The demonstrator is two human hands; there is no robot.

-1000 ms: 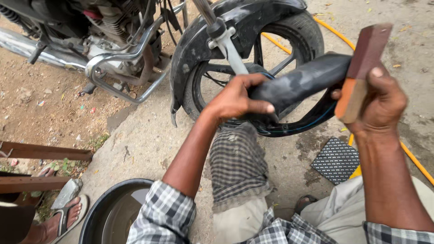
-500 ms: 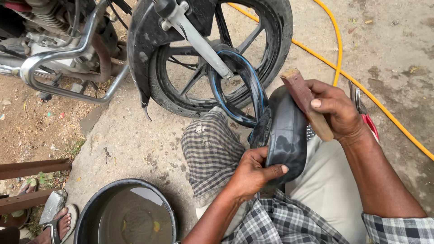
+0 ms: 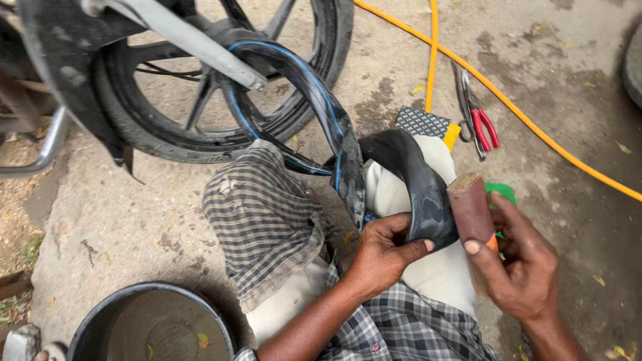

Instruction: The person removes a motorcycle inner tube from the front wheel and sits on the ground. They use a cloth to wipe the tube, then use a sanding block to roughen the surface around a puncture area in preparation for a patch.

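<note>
One motorcycle wheel [image 3: 200,113] fills the top left, its tyre standing on the concrete beside the fork. A single black basin [image 3: 150,327] sits at the bottom left — it holds murky water with a couple of yellow leaf bits floating on it. One checked cloth [image 3: 264,224] drapes over the person's knee between basin and wheel. The inner tube [image 3: 401,180], one black loop with a thin blue line, runs from the wheel down over the lap and bends between the two hands. The left hand [image 3: 384,257] clasps the tube's lower fold from beneath, thumb pressed across its face. The right hand [image 3: 515,261] is closed around one brown block [image 3: 471,214], which stands upright and lies against the tube's right edge, just beside the left thumb. Something green [image 3: 501,194] peeks out behind the block; what it is cannot be told. One yellow hose [image 3: 508,107] crosses the ground at the upper right — near it lie one pair of red-handled pliers [image 3: 478,124] and one small patterned mat [image 3: 421,122].
</note>
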